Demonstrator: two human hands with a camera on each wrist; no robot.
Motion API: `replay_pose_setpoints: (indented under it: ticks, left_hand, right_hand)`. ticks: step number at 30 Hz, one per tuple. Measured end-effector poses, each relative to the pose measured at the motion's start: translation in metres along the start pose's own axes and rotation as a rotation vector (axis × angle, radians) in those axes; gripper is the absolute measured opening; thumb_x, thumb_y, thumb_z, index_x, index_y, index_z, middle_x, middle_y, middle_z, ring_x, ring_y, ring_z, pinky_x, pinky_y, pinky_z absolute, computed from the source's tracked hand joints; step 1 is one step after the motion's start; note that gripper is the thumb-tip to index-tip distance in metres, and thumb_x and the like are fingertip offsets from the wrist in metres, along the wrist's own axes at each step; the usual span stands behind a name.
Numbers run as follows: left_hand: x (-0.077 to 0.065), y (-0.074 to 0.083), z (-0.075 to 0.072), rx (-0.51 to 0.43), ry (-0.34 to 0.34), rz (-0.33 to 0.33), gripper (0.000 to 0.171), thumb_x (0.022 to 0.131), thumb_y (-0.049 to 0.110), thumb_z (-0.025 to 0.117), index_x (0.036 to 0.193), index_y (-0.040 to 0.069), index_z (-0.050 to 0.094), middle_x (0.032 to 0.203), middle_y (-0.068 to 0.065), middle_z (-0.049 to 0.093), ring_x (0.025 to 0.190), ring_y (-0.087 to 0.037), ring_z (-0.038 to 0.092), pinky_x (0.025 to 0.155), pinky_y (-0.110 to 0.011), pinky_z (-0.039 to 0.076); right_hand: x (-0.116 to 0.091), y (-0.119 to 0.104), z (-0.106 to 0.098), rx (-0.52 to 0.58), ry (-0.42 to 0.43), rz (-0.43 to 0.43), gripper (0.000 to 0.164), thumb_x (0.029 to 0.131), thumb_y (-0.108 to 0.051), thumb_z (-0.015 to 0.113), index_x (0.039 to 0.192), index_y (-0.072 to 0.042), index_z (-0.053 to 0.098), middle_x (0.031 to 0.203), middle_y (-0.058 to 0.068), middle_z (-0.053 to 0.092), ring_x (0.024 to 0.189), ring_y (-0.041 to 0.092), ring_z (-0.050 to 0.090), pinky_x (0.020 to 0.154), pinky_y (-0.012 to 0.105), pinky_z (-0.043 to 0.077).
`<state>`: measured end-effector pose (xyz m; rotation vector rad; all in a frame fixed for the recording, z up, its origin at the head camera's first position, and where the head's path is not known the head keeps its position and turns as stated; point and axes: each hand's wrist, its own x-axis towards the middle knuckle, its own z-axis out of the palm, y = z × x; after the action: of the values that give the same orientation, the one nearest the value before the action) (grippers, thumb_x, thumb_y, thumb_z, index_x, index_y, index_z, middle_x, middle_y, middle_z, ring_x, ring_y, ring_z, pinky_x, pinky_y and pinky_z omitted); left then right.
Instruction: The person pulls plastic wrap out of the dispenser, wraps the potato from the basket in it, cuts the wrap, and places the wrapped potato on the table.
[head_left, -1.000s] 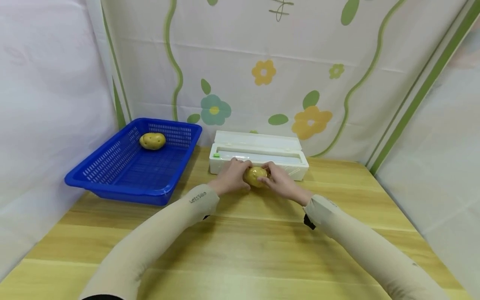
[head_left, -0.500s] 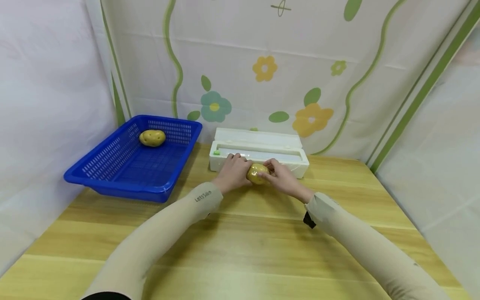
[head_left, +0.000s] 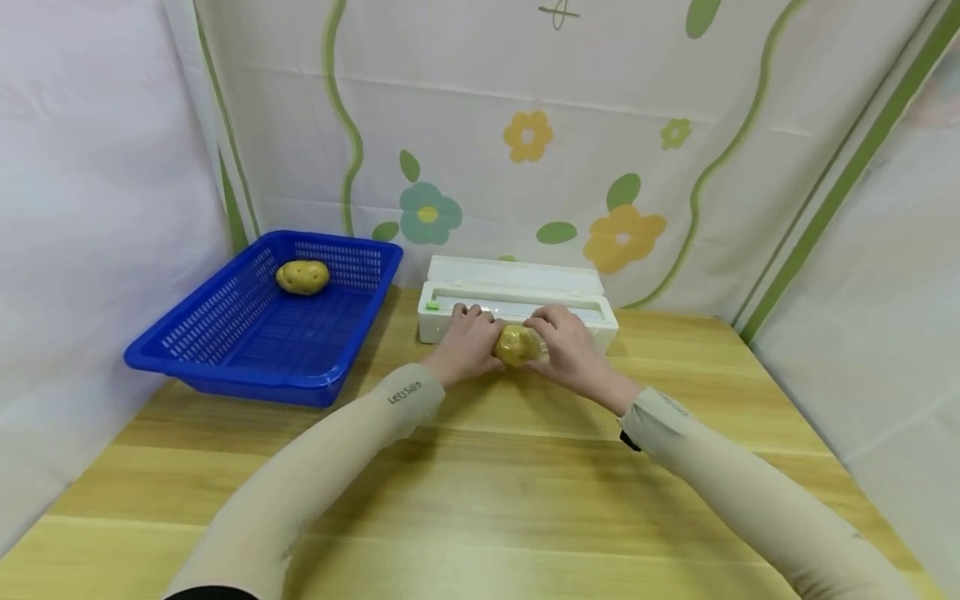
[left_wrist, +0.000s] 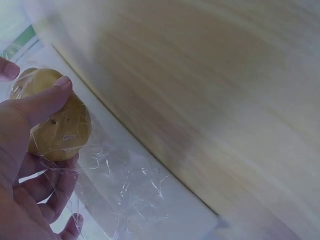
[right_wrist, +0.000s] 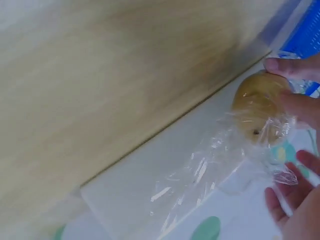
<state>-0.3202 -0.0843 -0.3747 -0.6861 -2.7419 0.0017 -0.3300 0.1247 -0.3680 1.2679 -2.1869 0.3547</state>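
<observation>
Before the long white box [head_left: 517, 292], both hands meet at a potato [head_left: 514, 345] covered in clear plastic wrap. My left hand [head_left: 468, 342] grips it from the left; the left wrist view shows the thumb [left_wrist: 50, 102] lying along the potato, with fingers beneath. On the other side, my right hand [head_left: 573, 354] has its thumb and fingers curled around the loose plastic wrap [right_wrist: 285, 175] at the potato's right end. More of the crinkled film stretches from the potato across the front of the box. The box's lid [head_left: 517, 272] is raised at the back.
A blue basket [head_left: 225, 382] stands to the left on the wooden table [head_left: 480, 500], with a second potato [head_left: 302, 277] inside. A small green piece [head_left: 432, 306] sits at the box's left end. Behind hangs a flower-printed curtain [head_left: 465, 125].
The right hand has shifted slightly outward from the potato, its fingers now spread around the film at the right end. The left hand keeps its grip, moved slightly upward in view.
</observation>
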Motion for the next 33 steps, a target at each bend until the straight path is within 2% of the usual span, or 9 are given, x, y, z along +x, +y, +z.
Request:
replay_pose_setpoints:
  ticks: [6, 9, 12, 15, 19, 23, 27, 30, 33]
  left_hand:
    - [0.0, 0.0, 0.001, 0.007, -0.012, -0.01, 0.066, 0.075, 0.053, 0.081, 0.124, 0.012, 0.064, 0.112, -0.006, 0.064, 0.103, -0.027, 0.054, 0.093, -0.048, 0.037]
    - [-0.001, -0.001, 0.002, -0.015, -0.01, -0.007, 0.065, 0.076, 0.052, 0.081, 0.124, 0.011, 0.064, 0.113, -0.006, 0.064, 0.103, -0.027, 0.053, 0.091, -0.046, 0.039]
    - [-0.002, -0.002, 0.001, -0.04, -0.016, -0.003, 0.065, 0.078, 0.052, 0.08, 0.125, 0.011, 0.063, 0.113, -0.006, 0.063, 0.103, -0.026, 0.053, 0.09, -0.044, 0.041]
    - [-0.003, -0.003, 0.001, -0.061, -0.016, 0.0, 0.064, 0.078, 0.052, 0.08, 0.125, 0.011, 0.063, 0.114, -0.006, 0.063, 0.102, -0.026, 0.052, 0.09, -0.045, 0.04]
    - [-0.005, -0.003, 0.002, -0.095, -0.014, -0.03, 0.065, 0.079, 0.054, 0.078, 0.127, 0.012, 0.063, 0.116, -0.005, 0.062, 0.104, -0.025, 0.051, 0.092, -0.046, 0.039]
    - [-0.009, 0.0, 0.004, -0.148, 0.021, -0.073, 0.065, 0.077, 0.053, 0.08, 0.126, 0.013, 0.064, 0.113, -0.008, 0.056, 0.101, -0.026, 0.047, 0.087, -0.044, 0.038]
    - [-0.011, 0.001, 0.003, -0.176, 0.077, -0.1, 0.06, 0.072, 0.045, 0.087, 0.119, 0.013, 0.068, 0.107, -0.008, 0.05, 0.096, -0.026, 0.044, 0.083, -0.044, 0.037]
    - [-0.01, 0.001, 0.002, -0.2, 0.096, -0.111, 0.065, 0.068, 0.039, 0.091, 0.12, 0.009, 0.065, 0.109, -0.01, 0.056, 0.098, -0.027, 0.048, 0.088, -0.044, 0.039]
    - [-0.01, 0.001, 0.002, -0.266, 0.098, -0.121, 0.07, 0.068, 0.034, 0.092, 0.121, 0.003, 0.059, 0.113, -0.013, 0.062, 0.099, -0.028, 0.053, 0.09, -0.041, 0.043]
  right_hand:
    - [-0.004, 0.009, 0.006, -0.049, -0.047, -0.189, 0.053, 0.071, -0.018, 0.091, 0.11, 0.006, 0.063, 0.11, 0.017, 0.059, 0.1, 0.032, 0.056, 0.088, 0.043, 0.049]
    - [-0.006, 0.012, 0.012, -0.115, -0.047, -0.239, 0.059, 0.072, -0.02, 0.09, 0.114, 0.007, 0.059, 0.112, 0.019, 0.057, 0.1, 0.033, 0.057, 0.087, 0.041, 0.05]
    - [-0.007, 0.013, 0.017, -0.15, -0.041, -0.246, 0.063, 0.07, -0.018, 0.092, 0.116, 0.008, 0.056, 0.112, 0.02, 0.056, 0.1, 0.033, 0.056, 0.086, 0.039, 0.051]
    - [-0.007, 0.014, 0.022, -0.148, -0.031, -0.226, 0.065, 0.067, -0.013, 0.092, 0.116, 0.008, 0.054, 0.113, 0.02, 0.055, 0.101, 0.033, 0.055, 0.088, 0.04, 0.05]
    - [-0.007, 0.014, 0.025, -0.096, -0.034, -0.166, 0.064, 0.067, -0.007, 0.092, 0.117, 0.008, 0.055, 0.115, 0.019, 0.056, 0.103, 0.032, 0.055, 0.091, 0.04, 0.049]
    - [-0.008, 0.014, 0.025, -0.034, -0.041, -0.117, 0.064, 0.066, -0.003, 0.092, 0.119, 0.007, 0.057, 0.117, 0.019, 0.057, 0.106, 0.032, 0.055, 0.092, 0.041, 0.048]
    - [-0.006, 0.012, 0.024, -0.002, -0.054, -0.072, 0.062, 0.066, 0.002, 0.09, 0.119, 0.007, 0.057, 0.119, 0.019, 0.057, 0.108, 0.033, 0.055, 0.094, 0.041, 0.047]
    - [-0.005, 0.011, 0.023, 0.035, -0.057, -0.004, 0.061, 0.066, 0.005, 0.089, 0.118, 0.006, 0.058, 0.119, 0.018, 0.058, 0.109, 0.033, 0.054, 0.095, 0.042, 0.046]
    - [-0.006, 0.01, 0.022, 0.077, -0.058, 0.055, 0.061, 0.063, 0.006, 0.09, 0.116, 0.005, 0.059, 0.117, 0.017, 0.058, 0.109, 0.033, 0.054, 0.095, 0.042, 0.046]
